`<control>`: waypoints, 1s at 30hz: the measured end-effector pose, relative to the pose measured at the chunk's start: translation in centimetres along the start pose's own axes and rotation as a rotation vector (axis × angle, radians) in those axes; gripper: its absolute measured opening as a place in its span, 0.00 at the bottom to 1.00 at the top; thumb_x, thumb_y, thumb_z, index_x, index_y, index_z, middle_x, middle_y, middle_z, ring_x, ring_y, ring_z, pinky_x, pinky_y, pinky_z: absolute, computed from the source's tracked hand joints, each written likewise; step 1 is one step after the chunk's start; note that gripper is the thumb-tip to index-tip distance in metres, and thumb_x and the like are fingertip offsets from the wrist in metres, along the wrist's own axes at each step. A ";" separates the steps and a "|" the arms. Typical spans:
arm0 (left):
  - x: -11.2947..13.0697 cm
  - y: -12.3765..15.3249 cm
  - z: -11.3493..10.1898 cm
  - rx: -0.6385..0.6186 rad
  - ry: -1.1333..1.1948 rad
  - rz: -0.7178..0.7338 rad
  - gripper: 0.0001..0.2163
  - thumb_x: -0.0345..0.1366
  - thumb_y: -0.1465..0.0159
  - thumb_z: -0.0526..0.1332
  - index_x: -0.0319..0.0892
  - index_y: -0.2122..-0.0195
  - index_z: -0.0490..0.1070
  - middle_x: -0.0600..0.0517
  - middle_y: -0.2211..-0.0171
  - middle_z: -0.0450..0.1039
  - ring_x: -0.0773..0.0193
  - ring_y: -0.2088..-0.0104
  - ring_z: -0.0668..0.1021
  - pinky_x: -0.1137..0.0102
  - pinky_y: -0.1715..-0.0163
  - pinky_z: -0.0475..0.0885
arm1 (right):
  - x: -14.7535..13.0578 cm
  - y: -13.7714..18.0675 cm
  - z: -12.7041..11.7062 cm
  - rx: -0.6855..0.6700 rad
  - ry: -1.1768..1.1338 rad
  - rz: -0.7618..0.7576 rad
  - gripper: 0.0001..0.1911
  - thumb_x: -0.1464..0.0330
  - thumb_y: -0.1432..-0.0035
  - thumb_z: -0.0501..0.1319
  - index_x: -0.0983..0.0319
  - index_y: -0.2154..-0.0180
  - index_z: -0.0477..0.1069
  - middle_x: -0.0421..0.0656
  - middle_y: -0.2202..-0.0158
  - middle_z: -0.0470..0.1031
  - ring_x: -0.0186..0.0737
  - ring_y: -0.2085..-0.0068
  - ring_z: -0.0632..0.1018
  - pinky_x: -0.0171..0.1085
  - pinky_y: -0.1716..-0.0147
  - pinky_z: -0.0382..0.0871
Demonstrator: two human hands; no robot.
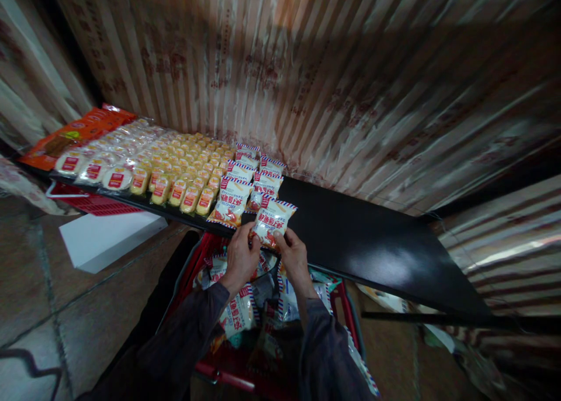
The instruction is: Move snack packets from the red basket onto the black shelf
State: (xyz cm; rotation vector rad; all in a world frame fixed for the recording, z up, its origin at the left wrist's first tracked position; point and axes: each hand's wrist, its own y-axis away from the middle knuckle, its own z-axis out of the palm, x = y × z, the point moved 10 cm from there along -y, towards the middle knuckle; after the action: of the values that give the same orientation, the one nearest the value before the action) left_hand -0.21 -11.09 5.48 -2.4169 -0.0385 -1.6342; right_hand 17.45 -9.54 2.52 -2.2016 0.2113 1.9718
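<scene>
A white snack bag (272, 217) with red lettering and striped ends is at the front edge of the black shelf (359, 231). My left hand (242, 255) grips its lower left side, with the fingers curled in. On the lower right of the same bag, my right hand (294, 258) presses with its thumb on the front. Matching bags stand in two rows behind and to the left, one of them a snack bag (232, 199) right beside the held one. Below my forearms, a red basket (350, 319) contains several more such bags.
Rows of small yellow wrapped cakes (177, 192) and round white wrapped cakes (94, 170) fill the shelf's left part, with orange packets (83, 133) at the far end. Beneath are a white box (109, 240) and another red basket (94, 201). Plastic-covered striped curtain (245, 56) hangs behind.
</scene>
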 end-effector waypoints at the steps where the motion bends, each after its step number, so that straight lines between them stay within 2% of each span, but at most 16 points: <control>1: 0.2 -0.1 0.0 -0.001 -0.010 0.009 0.16 0.30 0.39 0.53 0.39 0.49 0.68 0.43 0.51 0.73 0.56 0.49 0.74 0.59 0.47 0.68 | 0.0 -0.2 0.1 0.000 -0.001 0.001 0.20 0.55 0.50 0.64 0.61 0.58 0.75 0.43 0.61 0.80 0.46 0.60 0.78 0.42 0.58 0.72; 18: -0.3 -0.7 1.1 0.027 -0.025 0.092 0.20 0.29 0.40 0.54 0.41 0.46 0.66 0.44 0.45 0.69 0.56 0.42 0.69 0.58 0.41 0.64 | 0.0 -2.5 -0.1 0.046 0.161 -0.016 0.20 0.54 0.49 0.61 0.63 0.62 0.76 0.42 0.65 0.80 0.44 0.64 0.77 0.39 0.63 0.69; 26: -0.3 -0.8 1.2 0.002 -0.054 0.088 0.20 0.29 0.40 0.53 0.38 0.45 0.66 0.42 0.43 0.67 0.55 0.41 0.68 0.57 0.39 0.62 | -0.1 -3.7 0.1 0.046 0.097 -0.036 0.20 0.55 0.49 0.61 0.63 0.61 0.75 0.42 0.64 0.80 0.43 0.64 0.77 0.38 0.62 0.69; 30: -0.3 -0.8 1.1 0.013 -0.045 0.085 0.20 0.28 0.40 0.54 0.41 0.46 0.67 0.44 0.43 0.67 0.55 0.42 0.68 0.57 0.39 0.63 | -0.1 -4.0 0.4 0.038 0.104 -0.033 0.19 0.55 0.49 0.61 0.62 0.61 0.75 0.42 0.64 0.80 0.43 0.64 0.77 0.38 0.62 0.69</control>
State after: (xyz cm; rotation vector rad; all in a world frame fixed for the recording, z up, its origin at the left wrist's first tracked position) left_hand 0.53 -10.02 4.94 -2.4111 0.0446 -1.5380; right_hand 17.97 -5.61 2.76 -2.2707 0.2234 1.8223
